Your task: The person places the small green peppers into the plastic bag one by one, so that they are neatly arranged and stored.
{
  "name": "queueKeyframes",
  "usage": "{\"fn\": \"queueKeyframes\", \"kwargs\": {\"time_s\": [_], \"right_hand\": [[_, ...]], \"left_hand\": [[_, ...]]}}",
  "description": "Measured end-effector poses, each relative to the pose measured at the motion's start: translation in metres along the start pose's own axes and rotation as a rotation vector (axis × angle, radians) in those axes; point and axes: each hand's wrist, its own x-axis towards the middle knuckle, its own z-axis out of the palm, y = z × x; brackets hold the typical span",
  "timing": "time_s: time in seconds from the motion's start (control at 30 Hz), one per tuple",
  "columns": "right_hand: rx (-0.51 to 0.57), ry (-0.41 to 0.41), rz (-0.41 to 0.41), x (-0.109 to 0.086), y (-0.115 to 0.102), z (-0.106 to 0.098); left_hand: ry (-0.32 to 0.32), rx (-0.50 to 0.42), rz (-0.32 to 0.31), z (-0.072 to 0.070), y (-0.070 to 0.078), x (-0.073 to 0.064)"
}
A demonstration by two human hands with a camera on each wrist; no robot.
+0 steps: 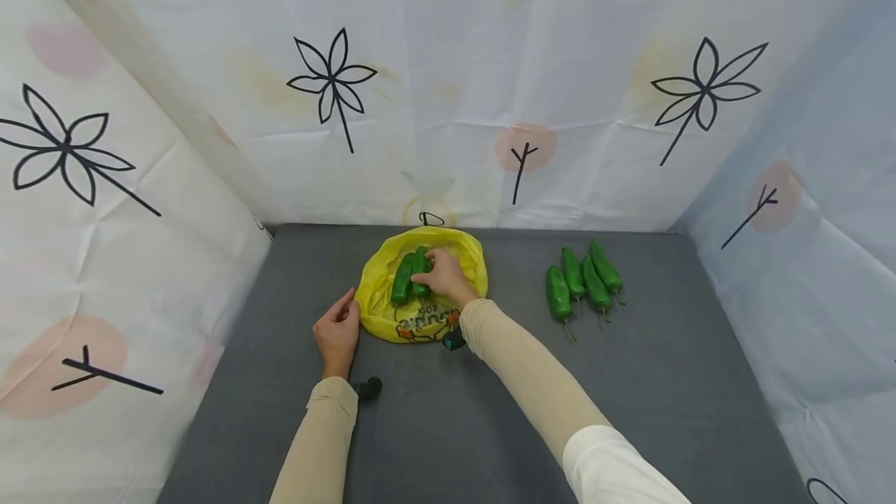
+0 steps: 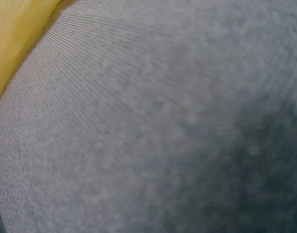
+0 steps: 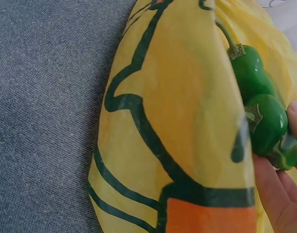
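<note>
A yellow plastic bag (image 1: 376, 286) with printed figures lies with its mouth spread at the table's back, left of centre. Inside it are two green peppers side by side. The right hand (image 1: 446, 274) reaches over the bag and grips the right-hand pepper (image 1: 421, 264); the other pepper (image 1: 402, 280) lies against it on the left. In the right wrist view, thumb and fingers stand around the nearer pepper (image 3: 268, 125), its stem toward the camera. At the bag's left rim, the left hand (image 1: 337, 337) pinches the edge. The left wrist view shows only a bag corner (image 2: 15, 36) and cloth.
Several green peppers (image 1: 593, 284) lie in a group on the dark grey tabletop (image 1: 665, 395), right of the bag. Patterned white fabric (image 1: 448, 84) rises behind the table and on both sides. Small black devices (image 1: 368, 389) sit at the wrists.
</note>
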Motion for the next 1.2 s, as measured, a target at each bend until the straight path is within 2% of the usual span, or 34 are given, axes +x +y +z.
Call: {"fn": "queueKeyframes", "kwargs": {"time_s": [0.33, 0.57, 0.9, 1.07, 1.2], "right_hand": [[-0.049, -0.002, -0.002, 0.002, 0.0, -0.003], [-0.083, -0.021, -0.008, -0.001, 0.001, -0.007], [-0.131, -0.058, -0.073, -0.006, -0.003, -0.013], [-0.197, -0.071, -0.094, -0.003, -0.005, -0.015], [-0.289, -0.07, -0.113, -0.005, -0.009, -0.019]], "left_hand": [[0.005, -0.005, 0.022, 0.004, 0.0, 0.001], [-0.003, 0.008, -0.006, 0.005, 0.002, 0.0], [-0.004, -0.008, 0.005, 0.004, 0.003, -0.001], [0.002, 0.003, 0.01, 0.004, -0.003, -0.001], [0.002, 0.004, 0.011, 0.003, -0.005, 0.0]]}}
